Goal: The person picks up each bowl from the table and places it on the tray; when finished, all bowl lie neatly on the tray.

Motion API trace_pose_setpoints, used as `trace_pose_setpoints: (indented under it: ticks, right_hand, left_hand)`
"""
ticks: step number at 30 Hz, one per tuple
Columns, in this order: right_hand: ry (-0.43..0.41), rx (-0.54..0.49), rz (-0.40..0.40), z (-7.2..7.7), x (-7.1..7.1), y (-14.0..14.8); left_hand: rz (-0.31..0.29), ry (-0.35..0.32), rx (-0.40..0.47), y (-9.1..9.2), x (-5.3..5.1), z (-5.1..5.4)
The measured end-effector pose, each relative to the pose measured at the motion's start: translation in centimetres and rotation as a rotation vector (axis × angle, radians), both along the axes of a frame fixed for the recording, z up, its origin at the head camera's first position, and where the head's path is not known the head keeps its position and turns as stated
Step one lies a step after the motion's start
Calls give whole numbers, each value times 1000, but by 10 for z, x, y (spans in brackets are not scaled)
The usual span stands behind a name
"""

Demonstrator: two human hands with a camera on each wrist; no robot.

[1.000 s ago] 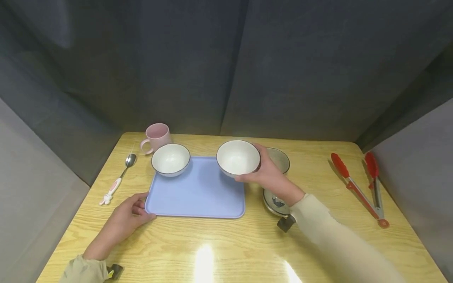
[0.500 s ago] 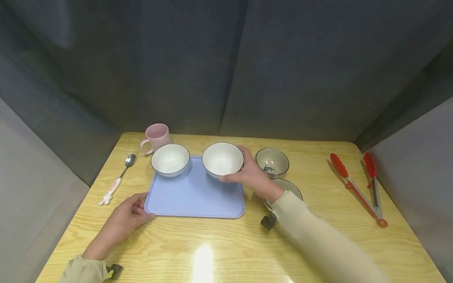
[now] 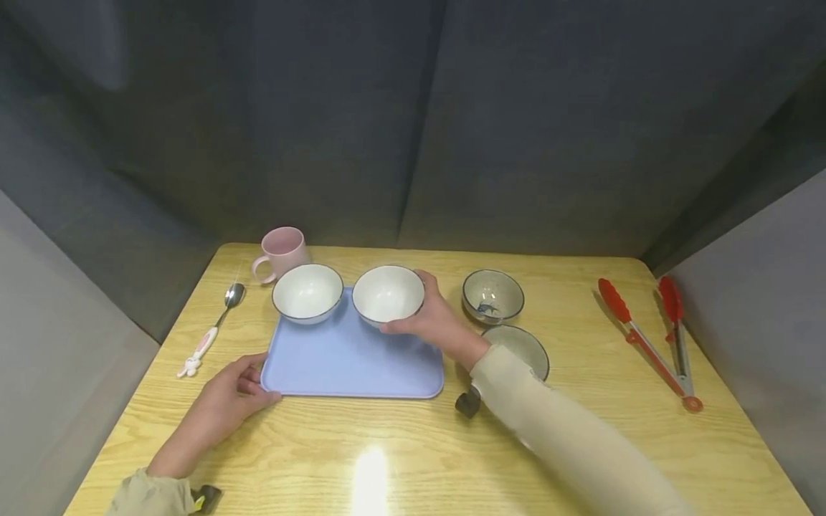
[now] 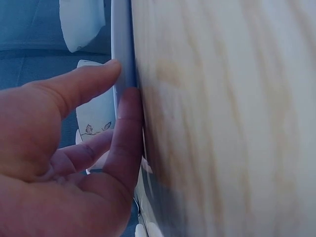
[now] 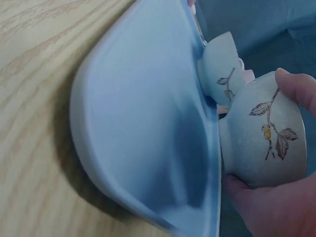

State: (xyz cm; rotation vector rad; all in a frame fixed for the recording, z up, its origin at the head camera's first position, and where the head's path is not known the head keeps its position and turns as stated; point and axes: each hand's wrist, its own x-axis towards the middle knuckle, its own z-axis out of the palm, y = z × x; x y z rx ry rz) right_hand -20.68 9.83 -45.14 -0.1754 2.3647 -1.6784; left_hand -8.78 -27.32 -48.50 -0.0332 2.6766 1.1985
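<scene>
My right hand (image 3: 435, 319) grips a white bowl (image 3: 388, 294) by its right side, thumb in front, over the back of the blue tray (image 3: 351, 365). Leaf sprigs decorate that bowl's outside in the right wrist view, where its base is close to the tray's far rim (image 5: 213, 148); I cannot tell if they touch. A matching white bowl (image 3: 307, 292) sits at the tray's back left corner, just left of the held one. At the tray's front left corner, my left hand (image 3: 226, 398) holds the edge between thumb (image 4: 94, 81) and fingers.
Behind the left bowl stands a pink mug (image 3: 284, 251). A spoon with a rabbit handle (image 3: 213, 333) lies left of the tray. To the right are two greyish bowls, one farther back (image 3: 493, 295) and one nearer (image 3: 519, 351), partly hidden by my sleeve. Red-tipped tongs (image 3: 652, 351) lie spread far right.
My right hand has carried the white bowl leftward over the tray, closer to the other white bowl. The greyish bowls have come more into view. My left hand has stayed at the tray corner.
</scene>
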Motion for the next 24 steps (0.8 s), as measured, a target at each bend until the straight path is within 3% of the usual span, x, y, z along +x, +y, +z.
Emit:
trace_pose_setpoints:
  ticks: [11,24]
  right_hand:
    - [25,-16,-8,-18,-4,-15]
    - [35,-24,-47,-26,-12,-23]
  left_hand:
    - [0,-8,21,-1,0,0]
    - [10,-16,21,0,0,0]
